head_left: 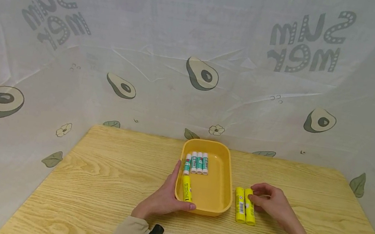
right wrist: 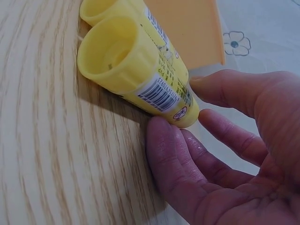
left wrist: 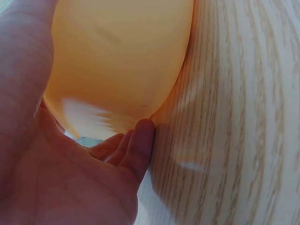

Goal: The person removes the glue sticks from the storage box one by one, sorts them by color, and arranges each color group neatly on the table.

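An orange-yellow plastic tray (head_left: 213,186) sits on the table, its front left corner gripped by my left hand (head_left: 165,195). The thumb lies along the front wall and the fingers along the left side; in the left wrist view fingertips touch the wall (left wrist: 122,56) near the tabletop. Right of the tray two yellow glue sticks lie side by side. My right hand (head_left: 271,204) pinches the right-hand glue stick (head_left: 249,210) between thumb and fingers near its far end. The other glue stick (head_left: 240,207) lies against it. In the right wrist view the pinched glue stick (right wrist: 159,89) shows its barcode and hollow end.
Inside the tray, several small white-and-green glue sticks (head_left: 199,163) stand in a row at the back left, and one yellow glue stick (head_left: 187,188) lies along the left wall. Beneath is a wood-grain table (head_left: 108,178). A printed white curtain (head_left: 160,100) surrounds its back and sides.
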A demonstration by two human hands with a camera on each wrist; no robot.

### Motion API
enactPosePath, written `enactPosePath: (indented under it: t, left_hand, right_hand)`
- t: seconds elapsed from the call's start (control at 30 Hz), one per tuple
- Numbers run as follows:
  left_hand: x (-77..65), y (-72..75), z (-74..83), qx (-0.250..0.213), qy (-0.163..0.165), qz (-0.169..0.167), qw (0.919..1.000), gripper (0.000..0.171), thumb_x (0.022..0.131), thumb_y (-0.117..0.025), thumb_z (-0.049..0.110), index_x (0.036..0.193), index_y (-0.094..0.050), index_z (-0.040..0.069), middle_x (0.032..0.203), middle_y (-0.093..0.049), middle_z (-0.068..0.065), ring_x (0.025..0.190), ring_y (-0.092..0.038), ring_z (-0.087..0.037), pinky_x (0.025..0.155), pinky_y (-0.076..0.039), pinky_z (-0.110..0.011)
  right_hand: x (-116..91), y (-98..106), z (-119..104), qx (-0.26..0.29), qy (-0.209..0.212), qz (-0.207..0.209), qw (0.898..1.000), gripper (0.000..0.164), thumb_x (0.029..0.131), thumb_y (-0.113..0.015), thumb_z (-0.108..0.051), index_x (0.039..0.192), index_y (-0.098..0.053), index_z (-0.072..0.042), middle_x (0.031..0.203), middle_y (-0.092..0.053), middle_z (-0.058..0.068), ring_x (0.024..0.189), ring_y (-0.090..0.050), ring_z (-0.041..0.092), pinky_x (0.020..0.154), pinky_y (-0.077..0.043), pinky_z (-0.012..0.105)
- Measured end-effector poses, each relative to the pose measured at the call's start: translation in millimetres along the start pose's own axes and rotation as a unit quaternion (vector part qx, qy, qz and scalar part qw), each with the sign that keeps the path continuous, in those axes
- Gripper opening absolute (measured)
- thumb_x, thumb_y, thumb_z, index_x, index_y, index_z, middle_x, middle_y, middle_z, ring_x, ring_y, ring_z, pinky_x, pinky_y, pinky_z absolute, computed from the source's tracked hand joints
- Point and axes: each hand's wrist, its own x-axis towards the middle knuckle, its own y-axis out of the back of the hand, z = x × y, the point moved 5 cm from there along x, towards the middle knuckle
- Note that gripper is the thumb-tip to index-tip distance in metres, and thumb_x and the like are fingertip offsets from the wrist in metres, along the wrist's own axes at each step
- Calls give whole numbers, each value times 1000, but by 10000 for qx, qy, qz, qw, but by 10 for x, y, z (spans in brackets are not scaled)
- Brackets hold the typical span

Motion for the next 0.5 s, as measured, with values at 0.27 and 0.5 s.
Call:
enactPosePath:
  t: [0.27,0.5]
  left_hand:
    - [19,-2,-21,81,-13,37,10000,139,74,-90,51,163,15,34,172,-10,-10,158,-17,-31,126,-21,-58]
    - [18,-1,-17,16,-18,28,10000,139,73,-90,50,163,15,34,172,-9,-10,157,-18,-30,126,-21,-55]
  right_hand:
    - [-21,15,1,35,10,-14,10000,43,98,-71,-18,130,-57,7,119,-64,19,99,-66,19,76,-62,32]
    - [-32,24,4,56,31,-29,10000,43,98,-70,-19,130,-56,8,119,-63,20,98,-66,18,75,-62,32]
